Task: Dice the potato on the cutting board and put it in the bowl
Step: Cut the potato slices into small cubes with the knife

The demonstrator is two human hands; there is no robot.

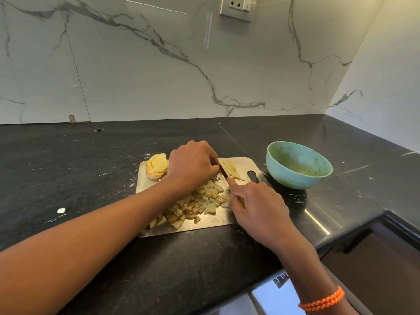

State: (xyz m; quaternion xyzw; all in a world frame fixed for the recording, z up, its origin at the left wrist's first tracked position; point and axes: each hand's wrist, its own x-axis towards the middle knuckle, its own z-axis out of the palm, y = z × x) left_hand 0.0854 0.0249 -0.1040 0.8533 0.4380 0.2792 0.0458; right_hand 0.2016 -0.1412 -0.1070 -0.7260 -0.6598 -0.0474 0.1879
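Note:
A steel cutting board lies on the black counter. A heap of diced potato covers its middle and near part. A stack of potato slices sits at its far left corner. My left hand curls over potato strips at the board's far side, hiding what it holds down. My right hand grips a knife handle with the forefinger along the spine. The knife blade cuts beside the left fingers, with potato strips lying just right of it. A green bowl stands to the right of the board.
A marble wall rises behind the counter, with a socket high up. The counter's edge drops away at the right front. A small white scrap lies on the counter at the left. An orange bracelet circles my right wrist.

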